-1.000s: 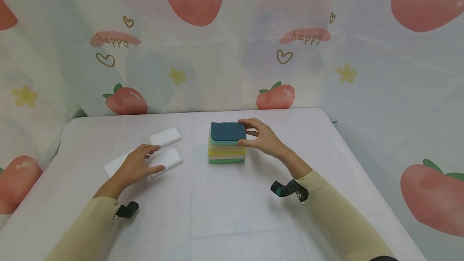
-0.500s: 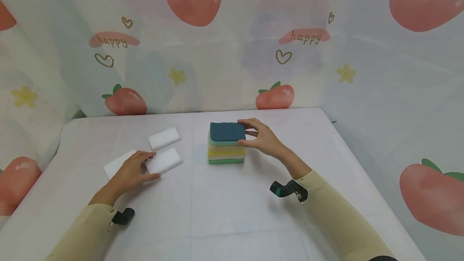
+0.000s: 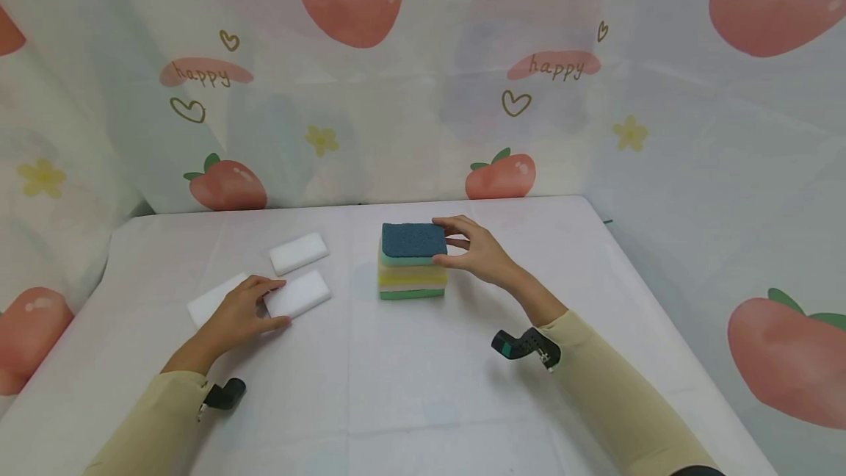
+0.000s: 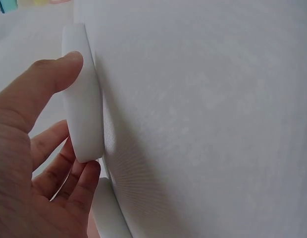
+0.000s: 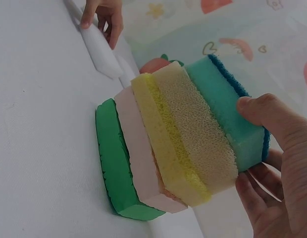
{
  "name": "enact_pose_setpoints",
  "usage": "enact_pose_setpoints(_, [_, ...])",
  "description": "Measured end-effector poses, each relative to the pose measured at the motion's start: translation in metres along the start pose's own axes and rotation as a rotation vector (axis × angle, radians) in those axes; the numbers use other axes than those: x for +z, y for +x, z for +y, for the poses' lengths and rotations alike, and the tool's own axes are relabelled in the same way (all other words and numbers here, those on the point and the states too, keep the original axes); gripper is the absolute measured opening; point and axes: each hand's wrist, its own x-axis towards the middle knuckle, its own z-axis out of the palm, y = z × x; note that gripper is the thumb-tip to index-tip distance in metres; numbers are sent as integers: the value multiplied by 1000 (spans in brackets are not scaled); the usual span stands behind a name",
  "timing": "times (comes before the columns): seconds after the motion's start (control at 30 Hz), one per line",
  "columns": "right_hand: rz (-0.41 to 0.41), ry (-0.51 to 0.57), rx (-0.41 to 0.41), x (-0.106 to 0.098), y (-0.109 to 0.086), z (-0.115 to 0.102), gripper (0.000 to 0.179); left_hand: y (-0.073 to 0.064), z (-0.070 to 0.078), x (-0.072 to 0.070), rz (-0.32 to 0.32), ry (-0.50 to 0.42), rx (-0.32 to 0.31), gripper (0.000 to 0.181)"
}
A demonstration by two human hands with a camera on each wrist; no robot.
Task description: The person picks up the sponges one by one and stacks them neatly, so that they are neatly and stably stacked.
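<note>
A stack of sponges (image 3: 413, 275) stands on the table. Its top sponge (image 5: 220, 111) is teal with a dark blue scouring face; beige, yellow, pink and green layers lie beneath it in the right wrist view. My right hand (image 3: 482, 254) holds that top sponge by its right end, thumb on the near side and fingers behind. To the left, my left hand (image 3: 239, 318) pinches the left end of a white sponge block (image 3: 300, 294). In the left wrist view, my thumb (image 4: 64, 69) lies on one side of this white block (image 4: 84, 109) and fingertips touch its other end.
Another white block (image 3: 299, 253) lies just behind the held one. A third white block (image 3: 213, 302) is partly covered by my left hand. White cloth covers the table (image 3: 396, 380), and a printed curtain (image 3: 410, 116) hangs behind it.
My left hand has drawn back to the left and toward me, from over the white block to its left end, where it now pinches it. My right hand stays at the stack.
</note>
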Motion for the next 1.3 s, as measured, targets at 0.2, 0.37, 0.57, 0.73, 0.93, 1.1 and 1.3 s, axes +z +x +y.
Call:
enact_pose_setpoints(0.2, [-10,0,13,-3,-8,-27,65,0,1,-1,3,-5,4,75])
enact_pose_setpoints(0.37, [-10,0,12,-3,-7,-26,65,-1,-1,-1,9,-12,12,74])
enact_pose_setpoints(0.57, [-11,1,13,-3,-7,-26,66,0,-2,0,10,-28,7,75])
enact_pose_setpoints(0.73, [-9,-2,15,-3,-7,-27,65,0,-3,-2,17,-43,-3,74])
enact_pose_setpoints(0.93, [-9,2,20,-4,-7,-28,66,1,-5,-4,14,-64,-11,75])
enact_pose_setpoints(1.1, [-8,8,21,-3,-7,-27,66,1,-8,-4,16,-65,-10,76])
enact_pose_setpoints(1.3, [-7,6,14,-3,-7,-26,65,3,-9,-3,15,-73,2,76])
